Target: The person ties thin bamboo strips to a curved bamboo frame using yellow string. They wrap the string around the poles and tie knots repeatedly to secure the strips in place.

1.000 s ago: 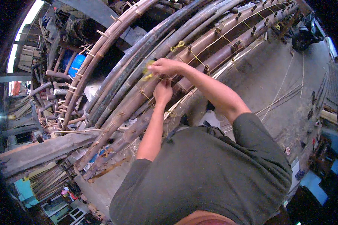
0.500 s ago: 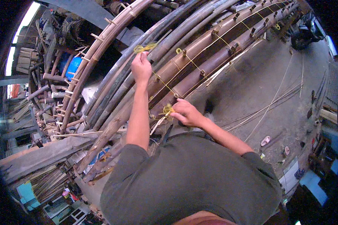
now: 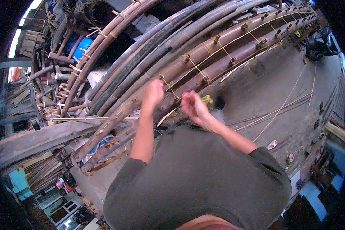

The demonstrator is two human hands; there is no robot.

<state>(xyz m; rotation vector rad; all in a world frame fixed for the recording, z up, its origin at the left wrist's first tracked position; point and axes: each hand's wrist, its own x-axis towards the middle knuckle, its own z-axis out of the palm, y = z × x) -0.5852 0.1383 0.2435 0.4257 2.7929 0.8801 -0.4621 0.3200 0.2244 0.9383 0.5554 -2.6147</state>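
Two long brown bamboo poles, an upper one (image 3: 203, 49) and a lower one (image 3: 218, 70), run side by side with dark pegs standing along them. Thin yellow cord (image 3: 198, 69) crosses between their pegs. Beside the near end of the upper pole, my left hand (image 3: 153, 94) is closed by a peg (image 3: 161, 78); motion blur hides what its fingers hold. My right hand (image 3: 195, 107) is at the lower pole, fingers curled and slightly blurred. A blurred bundle of yellow cord (image 3: 207, 99) shows at its right side and appears held by it.
Several grey bamboo poles (image 3: 142, 53) lie beyond, and a curved frame with light pegs (image 3: 97, 44) stands at left. A blue drum (image 3: 82, 48) is behind it. Thin strips (image 3: 270, 111) and a pale slipper (image 3: 272, 145) lie on the floor at right. A beam (image 3: 46, 140) crosses lower left.
My left hand has come down and nearer, from beyond the upper pole to its near peg. My right hand has shifted right and slightly up, the yellow bundle now at its right side.
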